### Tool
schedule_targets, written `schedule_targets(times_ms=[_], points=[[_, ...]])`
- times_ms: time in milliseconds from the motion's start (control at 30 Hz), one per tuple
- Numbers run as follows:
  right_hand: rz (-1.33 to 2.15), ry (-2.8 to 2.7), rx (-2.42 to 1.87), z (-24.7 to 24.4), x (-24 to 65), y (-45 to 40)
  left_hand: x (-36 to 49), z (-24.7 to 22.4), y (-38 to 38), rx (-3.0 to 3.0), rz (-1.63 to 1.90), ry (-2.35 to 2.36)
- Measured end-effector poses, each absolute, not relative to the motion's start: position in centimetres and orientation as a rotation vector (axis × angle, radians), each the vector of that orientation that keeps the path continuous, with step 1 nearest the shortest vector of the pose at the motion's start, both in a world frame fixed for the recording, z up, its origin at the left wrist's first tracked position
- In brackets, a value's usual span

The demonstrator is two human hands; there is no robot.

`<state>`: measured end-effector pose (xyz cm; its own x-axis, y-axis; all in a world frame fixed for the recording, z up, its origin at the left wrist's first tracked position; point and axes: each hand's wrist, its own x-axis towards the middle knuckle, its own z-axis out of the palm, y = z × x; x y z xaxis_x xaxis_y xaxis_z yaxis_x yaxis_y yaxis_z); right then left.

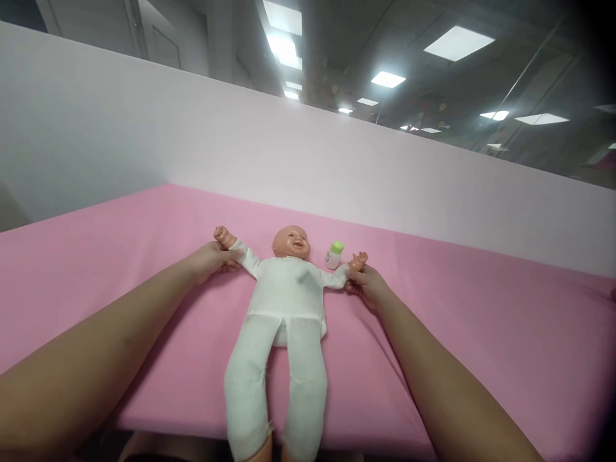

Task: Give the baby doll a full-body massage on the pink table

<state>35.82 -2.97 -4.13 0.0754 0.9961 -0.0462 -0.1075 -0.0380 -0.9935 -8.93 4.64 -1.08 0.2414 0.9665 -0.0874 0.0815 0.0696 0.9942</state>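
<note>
A baby doll [287,295] with a white cloth body lies on its back on the pink table [409,385], head toward the wall and legs toward me. Its arms are stretched out to both sides. My left hand [216,260] is closed around the doll's arm on the left, near the wrist. On the other side, my right hand [366,285] grips the doll's other arm just below its plastic hand. Close to the doll's head, on the right, stands a small white bottle [333,258] with a green cap.
A white partition [308,160] runs along the far side of the pink surface. Above it are glass, ceiling lights [459,42] and a door [163,38]. The table's front edge lies beneath the doll's lower legs.
</note>
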Motion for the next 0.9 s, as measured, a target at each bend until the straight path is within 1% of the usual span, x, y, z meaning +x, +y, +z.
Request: schedule_targets(times_ms=[100, 167, 300, 367, 433, 533, 633, 767, 900], points=[[1.037, -0.964, -1.179, -4.1, 36.1, -2.6, -9.2, -0.8, 4.5, 1.277, 0.994, 1.127], [0.957, -0.998, -1.173, -3.8, 35.9, -2.7, -8.8, -0.4, 4.1, 1.366, 1.039, 1.178], [0.689, -1.207, -1.206, -2.6, 33.6, -3.9, -6.8, 0.7, 2.0, 1.713, 1.153, 1.322], [0.514, -1.374, -1.239, -2.0, 31.6, -5.1, -5.5, 1.2, 0.6, 1.883, 1.171, 1.271], [0.370, -1.651, -1.177, -1.5, 29.6, -6.3, -4.3, 1.5, -0.6, 2.072, 1.050, 1.165], [0.088, -2.030, -0.971, -1.6, 27.5, -7.4, -3.3, 1.6, -1.4, 2.320, 0.790, 1.064], [-0.124, -2.200, -0.851, -2.0, 26.7, -7.6, -3.4, 1.2, -1.1, 2.481, 0.664, 1.047], [-0.213, -2.273, -0.847, -2.4, 26.7, -7.4, -3.9, 0.7, -0.6, 2.594, 0.564, 1.006], [-0.091, -2.188, -0.956, -2.4, 26.6, -7.4, -3.9, 0.5, -0.4, 2.520, 0.670, 0.953]])
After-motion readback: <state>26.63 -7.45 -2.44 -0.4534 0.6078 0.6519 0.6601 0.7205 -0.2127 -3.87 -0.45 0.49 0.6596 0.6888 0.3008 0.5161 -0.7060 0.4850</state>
